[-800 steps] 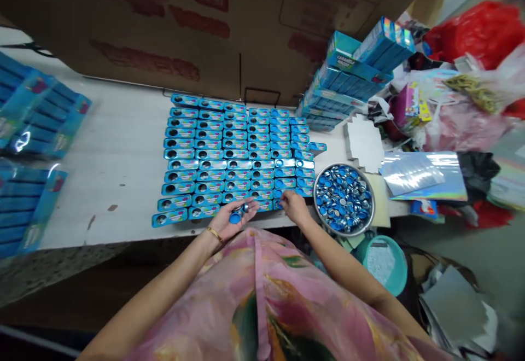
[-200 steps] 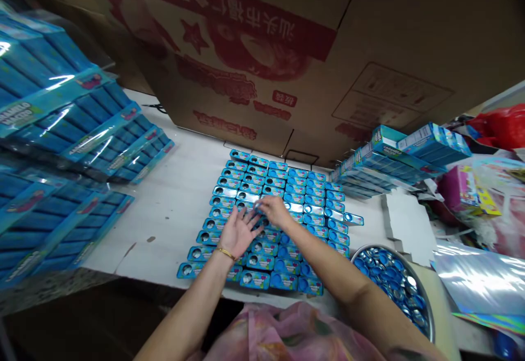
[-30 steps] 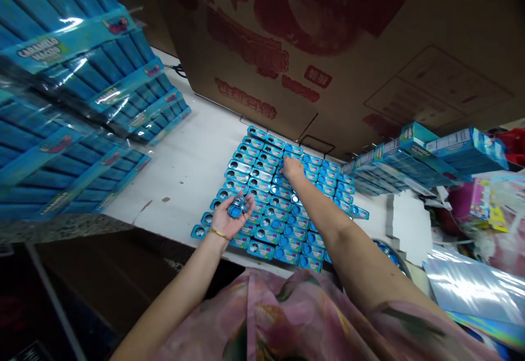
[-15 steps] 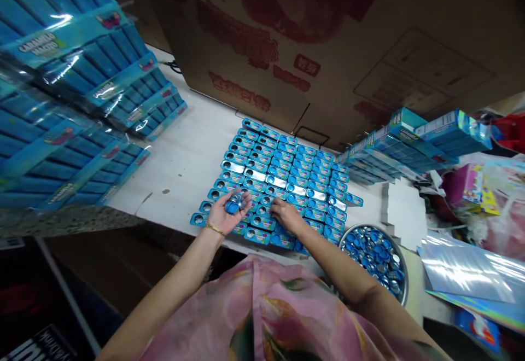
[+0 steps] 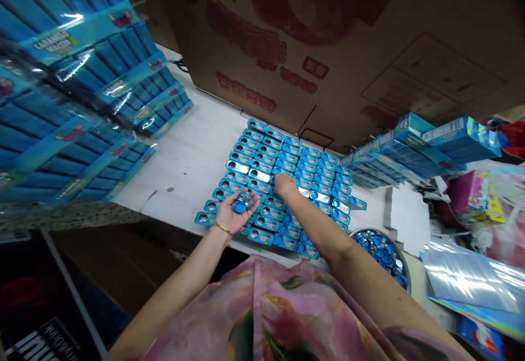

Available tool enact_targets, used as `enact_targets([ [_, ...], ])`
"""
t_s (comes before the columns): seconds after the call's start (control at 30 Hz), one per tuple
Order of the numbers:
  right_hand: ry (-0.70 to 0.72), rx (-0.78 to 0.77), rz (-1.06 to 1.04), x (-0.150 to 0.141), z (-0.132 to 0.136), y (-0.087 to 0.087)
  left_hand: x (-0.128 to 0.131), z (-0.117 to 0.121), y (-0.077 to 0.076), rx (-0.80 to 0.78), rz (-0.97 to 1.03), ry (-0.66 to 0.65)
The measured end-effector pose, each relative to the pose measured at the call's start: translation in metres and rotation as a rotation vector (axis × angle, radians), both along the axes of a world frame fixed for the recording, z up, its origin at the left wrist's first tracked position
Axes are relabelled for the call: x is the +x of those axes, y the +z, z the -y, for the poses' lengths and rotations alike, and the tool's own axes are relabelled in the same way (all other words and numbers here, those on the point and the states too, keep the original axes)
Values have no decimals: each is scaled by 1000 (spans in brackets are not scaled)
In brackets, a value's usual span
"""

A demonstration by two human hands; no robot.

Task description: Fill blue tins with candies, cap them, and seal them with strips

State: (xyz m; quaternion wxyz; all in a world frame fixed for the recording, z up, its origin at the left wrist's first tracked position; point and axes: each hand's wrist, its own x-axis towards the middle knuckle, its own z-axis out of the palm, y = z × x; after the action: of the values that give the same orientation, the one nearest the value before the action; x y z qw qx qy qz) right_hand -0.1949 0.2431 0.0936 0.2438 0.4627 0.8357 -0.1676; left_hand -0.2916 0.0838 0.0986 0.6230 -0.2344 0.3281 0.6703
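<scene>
My left hand [image 5: 235, 211] is palm up and cupped, with several small round blue-and-silver tins [image 5: 240, 203] resting in it. Below and around it lie rows of small blue boxes [image 5: 266, 222], many with a round hole at one end. Round discs show in many of these holes. Over the middle rows, my right hand [image 5: 285, 185] points down with its fingers drawn together, touching a box; whatever it pinches is hidden beneath the fingers. A metal bowl [image 5: 407, 267] full of the same round pieces stands beside my right forearm.
A large cardboard carton [image 5: 262, 49] walls off the back of the white table [image 5: 184, 153]. Plastic-wrapped stacks of blue boxes [image 5: 94, 38] rise at left. More blue boxes [image 5: 418, 142], white card pieces [image 5: 406, 216] and shiny silver sheets [image 5: 471, 273] are at right.
My right hand has moved away from me, from the nearer rows to the middle rows. My left hand still cradles the round tins, and the view has shifted slightly.
</scene>
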Motion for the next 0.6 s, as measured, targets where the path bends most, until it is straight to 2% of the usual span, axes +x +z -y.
enact_targets([
  [0.07, 2, 29, -45, 6, 7, 6, 0, -2, -1, 11, 7, -11],
  [0.13, 19, 62, -210, 11, 20, 13, 1, -4, -2, 24, 13, -34],
  [0.2, 90, 57, -433, 12, 35, 20, 3, -6, -2, 46, 23, -55],
  [0.27, 212, 3, -563, 9, 49, 25, 7, -8, -2, 39, 35, -57],
  [0.33, 313, -50, -569, 7, 58, 28, 12, -10, -2, 11, 41, -64],
  [0.4, 353, -72, -524, 8, 62, 29, 18, -10, -1, -7, 41, -100],
  [0.6, 278, -68, -537, 29, 60, 29, 26, -6, -4, 43, 59, -180],
])
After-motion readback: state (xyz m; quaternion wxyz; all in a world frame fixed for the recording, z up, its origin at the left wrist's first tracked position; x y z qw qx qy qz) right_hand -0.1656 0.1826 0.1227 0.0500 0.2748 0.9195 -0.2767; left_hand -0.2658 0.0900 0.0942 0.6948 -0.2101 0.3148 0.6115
